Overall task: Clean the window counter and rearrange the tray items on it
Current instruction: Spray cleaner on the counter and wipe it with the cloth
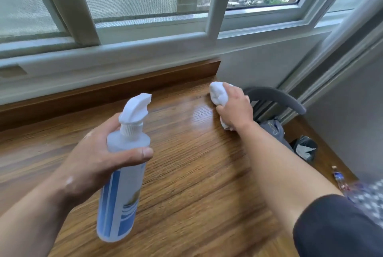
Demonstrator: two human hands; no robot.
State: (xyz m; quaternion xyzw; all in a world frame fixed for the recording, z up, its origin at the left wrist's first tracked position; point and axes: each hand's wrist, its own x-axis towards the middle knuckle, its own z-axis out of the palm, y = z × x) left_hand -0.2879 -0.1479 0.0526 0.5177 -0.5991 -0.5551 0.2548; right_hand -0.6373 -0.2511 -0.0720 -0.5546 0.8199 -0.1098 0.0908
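My left hand grips a white spray bottle with a blue label, held above the wooden window counter, its nozzle aimed away towards the window. My right hand is closed around a bunched white cloth and presses it on the counter near its far right corner. A glossy wet patch shows on the wood just left of the cloth. No tray is in view.
The white window frame and a wooden upstand run along the back of the counter. Past the counter's right edge stand a grey chair back, a dark bin and a small bottle on the floor.
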